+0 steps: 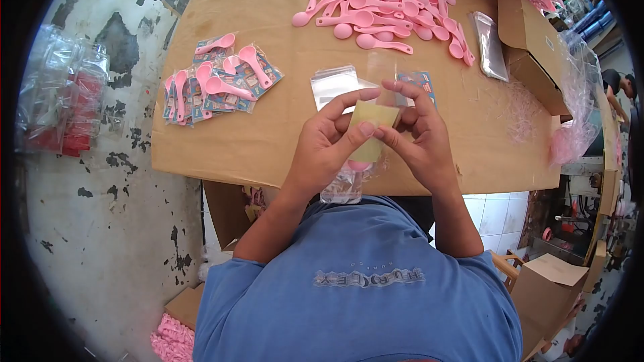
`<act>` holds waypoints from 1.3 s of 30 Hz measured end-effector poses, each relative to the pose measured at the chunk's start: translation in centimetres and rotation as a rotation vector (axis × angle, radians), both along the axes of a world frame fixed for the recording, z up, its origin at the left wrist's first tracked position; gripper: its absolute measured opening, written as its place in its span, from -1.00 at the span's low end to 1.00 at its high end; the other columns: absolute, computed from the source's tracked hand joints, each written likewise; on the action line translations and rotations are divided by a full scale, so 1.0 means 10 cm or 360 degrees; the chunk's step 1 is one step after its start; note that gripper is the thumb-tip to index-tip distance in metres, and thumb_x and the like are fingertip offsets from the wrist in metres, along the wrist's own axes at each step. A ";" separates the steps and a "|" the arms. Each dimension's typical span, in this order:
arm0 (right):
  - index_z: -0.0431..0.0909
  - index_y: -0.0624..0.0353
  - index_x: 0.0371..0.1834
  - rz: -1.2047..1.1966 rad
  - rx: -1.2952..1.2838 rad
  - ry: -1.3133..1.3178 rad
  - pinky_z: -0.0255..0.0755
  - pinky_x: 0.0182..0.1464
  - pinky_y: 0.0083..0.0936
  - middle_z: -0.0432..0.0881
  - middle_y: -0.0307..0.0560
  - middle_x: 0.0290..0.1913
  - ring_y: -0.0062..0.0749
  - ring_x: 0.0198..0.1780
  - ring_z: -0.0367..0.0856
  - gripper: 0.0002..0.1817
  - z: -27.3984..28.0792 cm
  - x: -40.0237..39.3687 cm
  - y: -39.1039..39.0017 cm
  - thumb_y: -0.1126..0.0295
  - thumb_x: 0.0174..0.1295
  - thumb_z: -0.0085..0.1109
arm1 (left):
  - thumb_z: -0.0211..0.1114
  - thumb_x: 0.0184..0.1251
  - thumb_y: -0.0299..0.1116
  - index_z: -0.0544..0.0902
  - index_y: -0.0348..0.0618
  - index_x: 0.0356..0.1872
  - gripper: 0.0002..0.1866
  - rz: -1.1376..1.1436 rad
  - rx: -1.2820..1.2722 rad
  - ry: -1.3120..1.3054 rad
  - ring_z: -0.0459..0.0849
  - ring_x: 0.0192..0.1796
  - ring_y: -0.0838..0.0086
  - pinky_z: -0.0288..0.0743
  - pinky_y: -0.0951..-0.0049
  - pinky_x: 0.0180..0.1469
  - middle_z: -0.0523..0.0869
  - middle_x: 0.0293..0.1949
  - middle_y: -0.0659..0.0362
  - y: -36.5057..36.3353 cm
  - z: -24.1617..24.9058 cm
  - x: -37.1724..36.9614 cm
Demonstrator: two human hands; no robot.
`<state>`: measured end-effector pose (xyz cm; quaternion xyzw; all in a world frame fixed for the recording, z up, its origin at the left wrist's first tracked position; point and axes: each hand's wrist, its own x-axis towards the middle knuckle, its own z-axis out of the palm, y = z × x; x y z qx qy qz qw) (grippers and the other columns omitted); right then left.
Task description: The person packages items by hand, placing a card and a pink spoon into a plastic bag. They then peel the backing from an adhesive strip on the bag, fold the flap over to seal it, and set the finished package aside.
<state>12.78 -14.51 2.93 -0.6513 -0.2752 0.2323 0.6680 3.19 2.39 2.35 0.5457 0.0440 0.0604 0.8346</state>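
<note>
Close to the table's front edge, my left hand (pixel 330 135) pinches a pale yellow card-like piece (pixel 373 115) between thumb and fingers. From the other side my right hand (pixel 422 133) grips the same piece, thumb tips nearly meeting. A clear plastic flap (pixel 382 67) rises above the fingers. Below the piece shows the round pink end of a spoon (pixel 359 165), over a clear plastic bag (pixel 342 188) at the table edge. Behind my hands lie clear bags (pixel 334 82) and a blue printed card (pixel 421 84), partly covered by my fingers.
A big heap of pink measuring spoons (pixel 389 0) covers the table's far side. Packed spoons with printed cards (pixel 218 84) are grouped at left. A stack of clear bags (pixel 490 47) lies beside an open cardboard box (pixel 533 47) at right. Another person (pixel 617 90) is at far right.
</note>
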 end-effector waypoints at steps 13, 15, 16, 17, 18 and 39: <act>0.78 0.08 0.00 -0.0690 -0.0318 -0.1737 0.48 0.03 -0.32 0.64 -0.10 0.16 -0.17 0.07 0.52 -0.69 0.20 0.06 0.14 0.50 0.16 0.49 | 0.35 0.50 -0.57 0.36 -0.23 0.60 -0.32 -0.0006 0.0214 0.0011 0.68 -0.10 0.69 0.49 0.65 -0.03 0.83 -0.05 0.14 0.01 0.05 -0.08; 0.80 0.09 -0.02 -0.0665 -0.0378 -0.1759 0.48 0.07 -0.29 0.64 -0.12 0.18 -0.13 0.09 0.51 -0.70 0.24 0.05 0.17 0.50 0.15 0.48 | 0.36 0.48 -0.58 0.37 -0.21 0.60 -0.31 0.0047 0.0202 0.0008 0.55 -0.22 0.75 0.37 0.68 -0.14 0.73 -0.22 0.29 -0.03 0.09 -0.08; 0.80 0.09 -0.01 -0.0650 -0.0381 -0.1758 0.48 0.07 -0.28 0.64 -0.12 0.18 -0.13 0.09 0.51 -0.69 0.25 0.05 0.19 0.50 0.15 0.48 | 0.37 0.47 -0.59 0.37 -0.20 0.61 -0.30 0.0080 0.0194 0.0011 0.49 -0.29 0.78 0.31 0.69 -0.20 0.68 -0.31 0.36 -0.04 0.10 -0.09; 0.80 0.09 0.00 -0.0634 -0.0383 -0.1755 0.48 0.07 -0.28 0.64 -0.12 0.18 -0.13 0.09 0.51 -0.69 0.26 0.05 0.21 0.49 0.16 0.48 | 0.37 0.46 -0.58 0.37 -0.19 0.61 -0.29 0.0052 0.0261 0.0023 0.42 -0.32 0.79 0.25 0.68 -0.23 0.59 -0.35 0.41 -0.01 0.10 -0.11; 0.80 0.10 -0.01 -0.0621 -0.0381 -0.1751 0.48 0.08 -0.28 0.65 -0.12 0.18 -0.13 0.09 0.52 -0.69 0.26 0.04 0.23 0.50 0.15 0.47 | 0.38 0.45 -0.58 0.38 -0.18 0.61 -0.28 0.0026 0.0329 0.0038 0.35 -0.36 0.79 0.19 0.67 -0.27 0.50 -0.40 0.45 0.03 0.10 -0.14; 0.63 0.24 -0.09 -0.0978 0.0677 -0.0530 0.53 0.15 -0.34 0.73 0.06 0.01 -0.23 0.00 0.73 -0.90 0.27 0.46 -0.14 0.61 0.40 0.19 | 0.28 0.57 -0.54 0.48 -0.35 0.45 -0.51 -0.0043 0.0285 0.0058 0.78 0.05 0.50 0.64 0.51 0.10 0.82 0.08 -0.10 0.01 0.13 -0.15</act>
